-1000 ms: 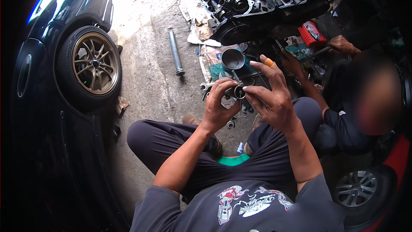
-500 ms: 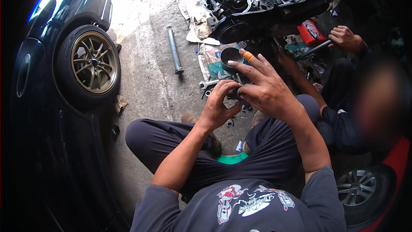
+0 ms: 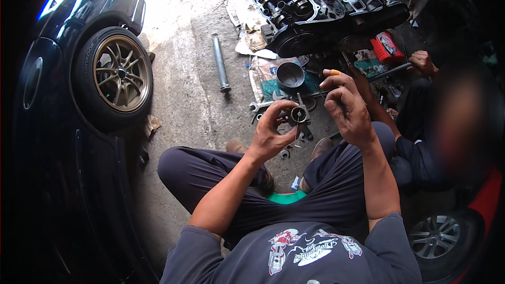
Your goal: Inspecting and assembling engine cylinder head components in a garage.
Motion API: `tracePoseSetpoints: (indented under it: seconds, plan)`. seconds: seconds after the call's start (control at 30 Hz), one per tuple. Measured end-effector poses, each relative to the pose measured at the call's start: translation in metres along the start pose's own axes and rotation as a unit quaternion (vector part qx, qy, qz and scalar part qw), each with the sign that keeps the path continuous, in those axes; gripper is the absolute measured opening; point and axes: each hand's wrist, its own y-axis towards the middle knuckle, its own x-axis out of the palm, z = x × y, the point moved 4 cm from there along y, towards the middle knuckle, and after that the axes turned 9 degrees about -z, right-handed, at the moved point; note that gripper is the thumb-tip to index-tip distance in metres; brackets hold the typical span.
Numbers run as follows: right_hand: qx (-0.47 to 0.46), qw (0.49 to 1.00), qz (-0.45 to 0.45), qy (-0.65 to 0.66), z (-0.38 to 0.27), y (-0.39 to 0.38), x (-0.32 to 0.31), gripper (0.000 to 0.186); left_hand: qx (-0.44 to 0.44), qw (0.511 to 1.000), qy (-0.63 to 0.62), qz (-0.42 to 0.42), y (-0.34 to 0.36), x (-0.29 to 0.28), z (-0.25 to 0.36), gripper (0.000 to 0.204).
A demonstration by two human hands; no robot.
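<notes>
Between the thumb and fingers of my left hand [image 3: 271,132] sits a small round metal part [image 3: 299,114], its open ring face with a centre piece turned up toward me. My right hand [image 3: 349,110] is raised to the right of it, apart from the part. Its fingers are curled in a pinch, and a thin dark pointed thing [image 3: 319,90] shows by the fingertips; its kind is unclear. An orange wrap [image 3: 333,72] is around one right finger. Beyond my hands, a round metal bowl [image 3: 290,75] and several wrenches [image 3: 261,105] lie on the ground.
An opened engine [image 3: 315,10] stands ahead, with a red container [image 3: 386,47] beside it. A long metal bar [image 3: 220,66] lies on the concrete. To the left is a dark car with a bronze wheel [image 3: 121,73]. At the right a co-worker's hand [image 3: 422,63] grips a long dark handle.
My right hand has drawn away from the round part, to the right, and its fingers have curled in. The part's open face now shows in my left hand. The view has shifted slightly.
</notes>
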Motion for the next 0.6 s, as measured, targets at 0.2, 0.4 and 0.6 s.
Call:
tracePoseSetpoints:
  seconds: [0.2,0.4,0.6]
  plan:
    - [0.024,0.998,0.049,-0.043,-0.010,0.002,0.006,0.014,0.012,1.000,-0.007,0.010,0.000,0.000,0.001,0.046]
    - [0.010,0.996,-0.009,-0.087,-0.007,-0.006,0.016,0.017,0.031,0.999,-0.005,0.020,0.003,0.002,0.001,0.046]
    - [0.057,0.987,-0.066,-0.131,-0.002,-0.025,0.031,0.022,-0.002,0.997,0.050,0.052,-0.003,0.004,-0.005,0.045]
